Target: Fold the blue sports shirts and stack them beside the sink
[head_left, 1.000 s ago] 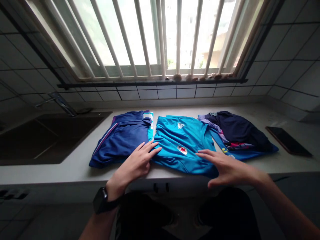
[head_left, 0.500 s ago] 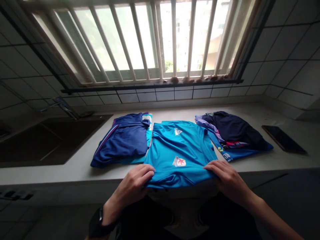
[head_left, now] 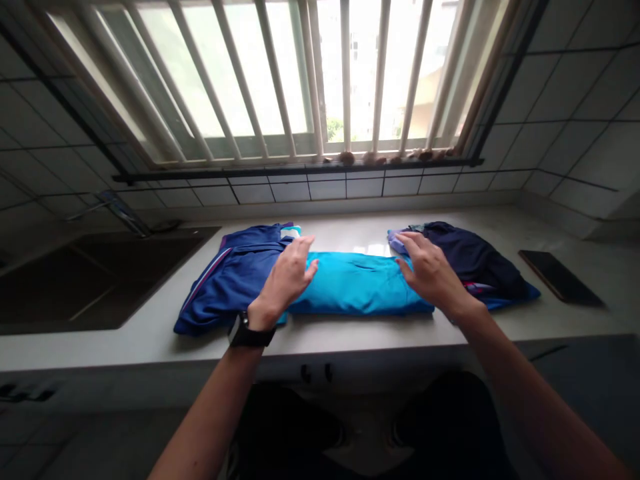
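A turquoise shirt (head_left: pixel 357 291) lies folded into a low band across the middle of the pale counter (head_left: pixel 150 340). My left hand (head_left: pixel 283 283), a dark watch on its wrist, hovers open over the shirt's left end. Over the right end my right hand (head_left: pixel 430 273) is spread flat, fingers apart. Neither hand grips the cloth. A dark blue garment (head_left: pixel 235 277) with a pale side stripe lies to the left, partly under my left hand.
A heap of dark navy and patterned clothes (head_left: pixel 467 263) sits at the right. A black phone (head_left: pixel 560 277) lies further right. A dark sink (head_left: pixel 85 277) with a tap (head_left: pixel 117 208) fills the left. A barred window (head_left: pixel 320 73) stands above the tiled back wall.
Both hands gripped the shirt's near hem, then carried it away from me and folded it over. The shirt is now half as deep and the hands have let go.
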Available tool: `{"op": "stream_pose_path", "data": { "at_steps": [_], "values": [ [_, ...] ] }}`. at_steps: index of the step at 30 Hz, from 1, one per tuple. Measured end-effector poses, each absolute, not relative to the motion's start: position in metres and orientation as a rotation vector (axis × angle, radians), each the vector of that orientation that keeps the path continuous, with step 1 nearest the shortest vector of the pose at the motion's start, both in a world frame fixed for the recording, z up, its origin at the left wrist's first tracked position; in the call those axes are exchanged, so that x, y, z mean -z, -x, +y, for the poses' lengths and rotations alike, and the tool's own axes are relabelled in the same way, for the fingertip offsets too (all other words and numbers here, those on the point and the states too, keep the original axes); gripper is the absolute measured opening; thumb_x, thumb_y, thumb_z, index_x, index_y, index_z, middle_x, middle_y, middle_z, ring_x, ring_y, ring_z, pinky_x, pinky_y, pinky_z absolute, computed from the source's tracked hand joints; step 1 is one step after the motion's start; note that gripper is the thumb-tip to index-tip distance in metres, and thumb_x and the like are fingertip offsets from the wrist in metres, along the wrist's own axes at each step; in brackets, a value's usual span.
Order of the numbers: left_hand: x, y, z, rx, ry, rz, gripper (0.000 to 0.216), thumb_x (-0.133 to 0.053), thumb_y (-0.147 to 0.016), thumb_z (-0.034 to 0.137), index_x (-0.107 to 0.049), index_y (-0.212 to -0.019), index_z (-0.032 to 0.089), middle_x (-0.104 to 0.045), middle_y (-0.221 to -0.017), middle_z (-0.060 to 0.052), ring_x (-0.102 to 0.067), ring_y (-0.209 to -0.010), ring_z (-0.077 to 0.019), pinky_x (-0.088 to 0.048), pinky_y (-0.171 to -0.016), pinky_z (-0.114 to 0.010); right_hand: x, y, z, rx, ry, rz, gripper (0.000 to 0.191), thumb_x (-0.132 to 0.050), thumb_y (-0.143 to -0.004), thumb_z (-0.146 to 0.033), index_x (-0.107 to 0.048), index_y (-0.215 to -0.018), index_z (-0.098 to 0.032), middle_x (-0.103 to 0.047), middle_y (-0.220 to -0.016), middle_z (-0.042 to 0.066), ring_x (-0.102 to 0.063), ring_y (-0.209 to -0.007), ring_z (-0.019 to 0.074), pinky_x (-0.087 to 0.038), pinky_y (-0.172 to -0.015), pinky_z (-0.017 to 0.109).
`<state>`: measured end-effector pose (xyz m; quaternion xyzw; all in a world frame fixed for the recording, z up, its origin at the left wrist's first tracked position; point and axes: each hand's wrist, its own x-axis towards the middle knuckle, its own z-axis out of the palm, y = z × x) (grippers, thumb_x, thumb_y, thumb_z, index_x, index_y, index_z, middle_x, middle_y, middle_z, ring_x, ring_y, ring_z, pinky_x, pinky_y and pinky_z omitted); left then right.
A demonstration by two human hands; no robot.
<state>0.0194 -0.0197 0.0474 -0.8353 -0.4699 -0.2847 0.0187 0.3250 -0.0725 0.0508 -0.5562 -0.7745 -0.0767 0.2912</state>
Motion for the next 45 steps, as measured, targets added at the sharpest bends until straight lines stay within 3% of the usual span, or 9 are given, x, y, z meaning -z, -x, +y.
{"op": "stream_pose_path", "data": {
  "at_steps": [7, 13, 18, 21, 25, 29, 35, 40, 45],
  "values": [
    [0.02, -0.037, -0.032, 0.289, 2.765, -1.403, 0.057, -0.04, -0.106, 0.044, -0.045, -0.158, 0.021, -0.041, -0.167, -0.012, -0.031, -0.158, -0.0335, -0.029, -0.126, -0.057, 0.023, -0.295, -0.087, -0.009, 1.645, -2.409, 0.061, -0.037, -0.107, -0.043, -0.045, -0.159, -0.013, -0.039, -0.167, 0.015, -0.033, -0.157, 0.0309, -0.029, -0.127, 0.054],
    [0.022, -0.035, -0.031, 0.313, 2.764, -1.399, 0.057, -0.039, -0.107, 0.045, -0.044, -0.159, 0.022, -0.041, -0.167, -0.012, -0.03, -0.158, -0.0323, -0.029, -0.127, -0.057, 0.024, -0.298, -0.083, -0.052, 1.783, -2.44, 0.068, -0.031, -0.108, -0.051, -0.037, -0.164, -0.013, -0.028, -0.171, 0.013, -0.023, -0.161, 0.0273, -0.024, -0.129, 0.051],
    [0.025, -0.037, -0.032, 0.433, 2.686, -1.484, 0.058, -0.042, -0.105, 0.044, -0.047, -0.156, 0.018, -0.041, -0.166, -0.015, -0.033, -0.157, -0.0335, -0.029, -0.127, -0.058, 0.028, -0.298, -0.087, 0.049, 2.077, -2.139, 0.082, -0.031, -0.105, -0.061, -0.034, -0.163, -0.003, -0.025, -0.171, 0.023, -0.023, -0.16, 0.0361, -0.026, -0.126, 0.058],
    [0.03, -0.04, -0.032, 0.601, 2.431, -1.691, 0.062, -0.047, -0.101, 0.043, -0.049, -0.151, 0.008, -0.042, -0.164, -0.024, -0.034, -0.156, -0.0395, -0.028, -0.126, -0.061, 0.027, -0.299, -0.088, 0.07, 2.155, -1.992, 0.079, -0.036, -0.104, -0.055, -0.037, -0.16, 0.001, -0.031, -0.168, 0.028, -0.031, -0.157, 0.0389, -0.033, -0.122, 0.056],
    [0.032, -0.044, -0.024, 0.775, 2.195, -1.967, 0.063, -0.056, -0.095, 0.039, -0.051, -0.142, -0.002, -0.055, -0.148, -0.034, -0.051, -0.143, -0.0437, -0.041, -0.119, -0.057, 0.008, -0.308, -0.078, 0.044, 2.262, -1.8, 0.069, -0.044, -0.104, -0.045, -0.044, -0.152, 0.005, -0.054, -0.149, 0.033, -0.054, -0.14, 0.0377, -0.044, -0.113, 0.045],
    [0.025, -0.036, -0.009, 1.156, 2.3, -2.006, 0.053, -0.069, -0.085, 0.031, -0.055, -0.132, 0.012, -0.068, -0.129, -0.021, -0.066, -0.123, -0.034, -0.053, -0.107, -0.048, -0.012, -0.32, -0.06, -0.028, 2.348, -1.711, 0.067, -0.062, -0.096, -0.05, -0.057, -0.138, 0.001, -0.066, -0.132, 0.031, -0.064, -0.126, 0.0393, -0.05, -0.103, 0.043],
    [0.02, -0.025, -0.002, 1.544, 2.377, -2.166, 0.078, -0.083, -0.072, 0.035, -0.049, -0.14, 0.015, -0.067, -0.121, -0.014, -0.068, -0.117, -0.029, -0.053, -0.107, -0.044, -0.007, -0.332, -0.032, -0.335, 2.012, -1.823, 0.033, -0.074, -0.083, -0.026, -0.073, -0.115, -0.014, -0.077, -0.117, 0.014, -0.072, -0.109, 0.0289, -0.052, -0.092, 0.032],
    [0.02, -0.036, -0.015, 1.221, 2.427, -2.075, 0.048, -0.079, -0.075, 0.036, -0.064, -0.117, 0.017, -0.057, -0.139, -0.019, -0.054, -0.138, -0.0373, -0.043, -0.119, -0.05, 0.005, -0.331, -0.03, -0.281, 2.004, -1.774, 0.045, -0.078, -0.077, -0.03, -0.073, -0.119, -0.017, -0.075, -0.12, 0.017, -0.065, -0.123, 0.035, -0.048, -0.104, 0.04],
    [0.017, -0.035, -0.023, 1.256, 2.589, -1.951, 0.044, -0.073, -0.084, 0.035, -0.053, -0.12, 0.022, -0.067, -0.123, -0.012, -0.067, -0.119, -0.0291, -0.053, -0.106, -0.045, 0.003, -0.329, -0.031, -0.519, 1.835, -1.536, 0.065, -0.082, -0.061, -0.023, -0.067, -0.125, -0.016, -0.074, -0.117, 0.014, -0.07, -0.109, 0.0306, -0.053, -0.096, 0.038]
  ]
}}
